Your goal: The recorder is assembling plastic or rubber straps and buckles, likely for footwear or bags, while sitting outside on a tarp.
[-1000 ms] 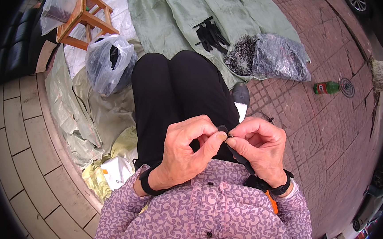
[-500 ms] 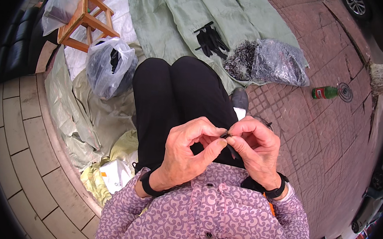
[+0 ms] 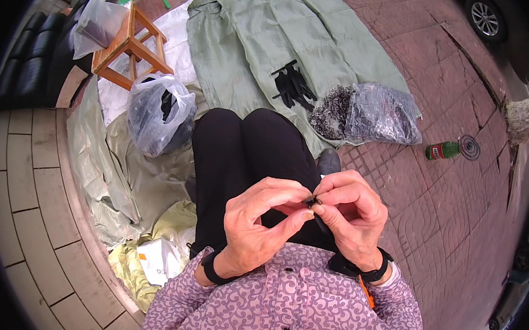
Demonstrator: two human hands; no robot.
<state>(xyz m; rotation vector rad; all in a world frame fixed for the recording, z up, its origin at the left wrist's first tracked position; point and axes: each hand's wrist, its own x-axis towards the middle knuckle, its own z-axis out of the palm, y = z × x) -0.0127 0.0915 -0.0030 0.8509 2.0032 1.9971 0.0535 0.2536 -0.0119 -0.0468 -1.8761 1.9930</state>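
Note:
Above my lap, both hands meet fingertip to fingertip on a small black strip (image 3: 322, 223). My left hand (image 3: 254, 219) pinches its upper end between thumb and forefinger. From the other side, my right hand (image 3: 356, 217) pinches the same spot. A small dark fitting seems to sit between the fingertips, too small and too covered to make out. The strip's loose part hangs below the right fingers over my black trousers (image 3: 222, 156). Further off, a bunch of similar black strips (image 3: 292, 87) lies on a green woven sheet (image 3: 243, 35).
Right of the strips lies a clear plastic bag (image 3: 384, 115) with a heap of small dark pieces (image 3: 331, 111) at its mouth. At left are a filled white bag (image 3: 160, 115) and a wooden stool (image 3: 132, 45). A green bottle (image 3: 442, 150) lies on the paving at right.
The surroundings sit lower in the picture, as the view has tilted up. Both hands keep their pinch on the strip, with only slight finger shifts.

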